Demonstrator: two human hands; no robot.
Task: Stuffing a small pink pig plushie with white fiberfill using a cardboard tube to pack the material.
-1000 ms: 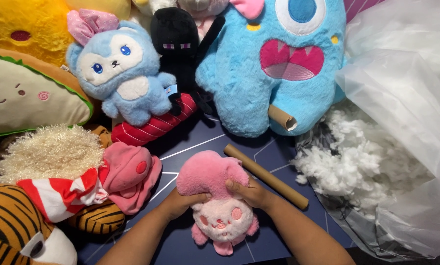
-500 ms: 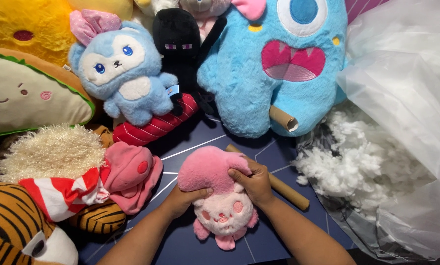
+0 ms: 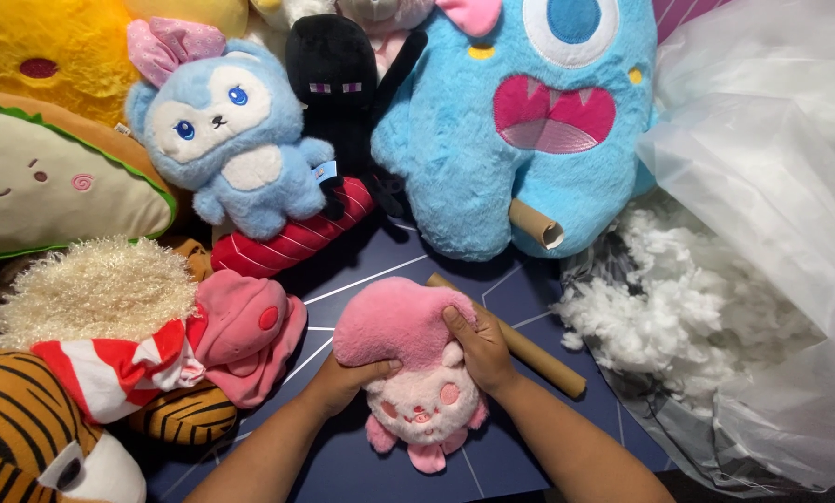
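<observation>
A small pink plush toy [image 3: 408, 359] with a pale face lies on the dark blue mat [image 3: 529, 438], face toward me. My left hand [image 3: 343, 380] grips its left side. My right hand [image 3: 478, 346] presses on its upper right, fingers curled over the pink body. A brown cardboard tube [image 3: 538, 354] lies on the mat just behind my right hand, running diagonally.
Plush toys ring the mat: a big blue monster [image 3: 520, 121] with a short tube [image 3: 536, 224] against it, a black figure [image 3: 338, 93], a blue bunny [image 3: 226, 140], a red striped piece [image 3: 291, 237], a limp pink toy [image 3: 245, 335], a tiger [image 3: 26, 438]. White stuffing [image 3: 678, 317] spills from a clear plastic bag [image 3: 780, 186] on the right.
My right hand has moved up from the toy's lower side onto its upper right. The pink toy has shifted slightly under both hands.
</observation>
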